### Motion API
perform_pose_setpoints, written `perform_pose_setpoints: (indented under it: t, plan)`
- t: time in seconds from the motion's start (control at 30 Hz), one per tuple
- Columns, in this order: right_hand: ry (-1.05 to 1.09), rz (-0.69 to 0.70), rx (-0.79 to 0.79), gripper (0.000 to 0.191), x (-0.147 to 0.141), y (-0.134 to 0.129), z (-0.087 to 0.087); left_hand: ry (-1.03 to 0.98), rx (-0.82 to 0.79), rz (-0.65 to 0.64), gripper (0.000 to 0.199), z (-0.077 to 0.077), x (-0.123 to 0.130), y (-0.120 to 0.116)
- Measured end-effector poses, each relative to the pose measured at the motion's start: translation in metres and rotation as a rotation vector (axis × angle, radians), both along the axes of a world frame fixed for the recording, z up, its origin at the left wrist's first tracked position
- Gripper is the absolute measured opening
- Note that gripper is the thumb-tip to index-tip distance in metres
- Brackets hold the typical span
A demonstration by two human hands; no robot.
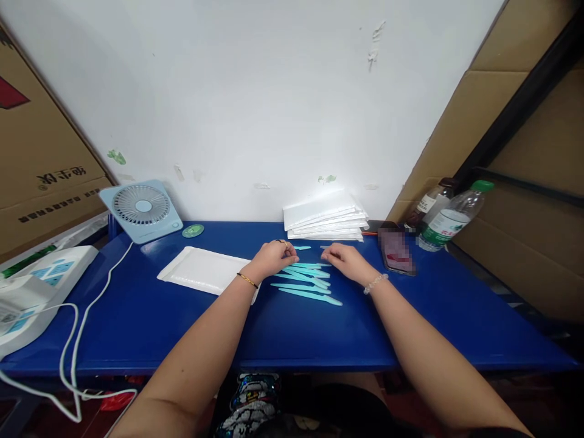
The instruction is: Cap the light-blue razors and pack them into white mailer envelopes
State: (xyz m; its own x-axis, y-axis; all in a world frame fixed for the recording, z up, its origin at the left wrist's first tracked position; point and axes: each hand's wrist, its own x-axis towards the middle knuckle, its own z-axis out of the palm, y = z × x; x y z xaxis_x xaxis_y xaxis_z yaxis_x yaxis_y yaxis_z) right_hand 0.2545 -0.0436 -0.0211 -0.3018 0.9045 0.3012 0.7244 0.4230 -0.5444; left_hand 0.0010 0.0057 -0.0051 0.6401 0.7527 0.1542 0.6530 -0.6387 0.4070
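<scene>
Several turquoise eyebrow razors lie side by side on the blue table, their broader ends pointing right. Just above them, my left hand is closed in a pinch, and a turquoise eyebrow razor sticks out to the right from its fingers. Across a small gap, the fingers of my right hand are pinched together at a small translucent piece, whose exact kind is too small to tell. A white padded envelope lies flat to the left, partly behind my left wrist.
A stack of white padded envelopes leans against the wall. On the right are a phone, a green-capped bottle and a dark bottle. A light-blue fan and a white power strip with cables occupy the left.
</scene>
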Motion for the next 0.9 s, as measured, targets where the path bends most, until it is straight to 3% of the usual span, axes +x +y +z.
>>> perform_pose_setpoints:
  t: [0.1, 0.2, 0.37, 0.53, 0.9]
  plan:
    - [-0.041, -0.152, 0.137, 0.021, 0.01, 0.011, -0.009, 0.029, 0.142, 0.129, 0.029, -0.007, -0.001, 0.007]
    - [-0.099, -0.23, 0.152, 0.022, 0.013, 0.021, -0.018, 0.087, 0.157, 0.197, 0.027, -0.014, -0.003, 0.014]
    - [-0.067, -0.237, 0.076, 0.008, 0.009, 0.026, -0.022, 0.1, 0.142, 0.164, 0.012, -0.017, -0.004, 0.02]
    - [-0.033, -0.216, 0.017, 0.009, 0.005, 0.022, -0.017, 0.094, 0.146, 0.133, 0.018, -0.017, -0.003, 0.02]
    - [-0.054, -0.121, 0.07, 0.012, -0.01, 0.015, -0.01, 0.057, 0.127, 0.081, 0.02, -0.015, 0.005, 0.015]
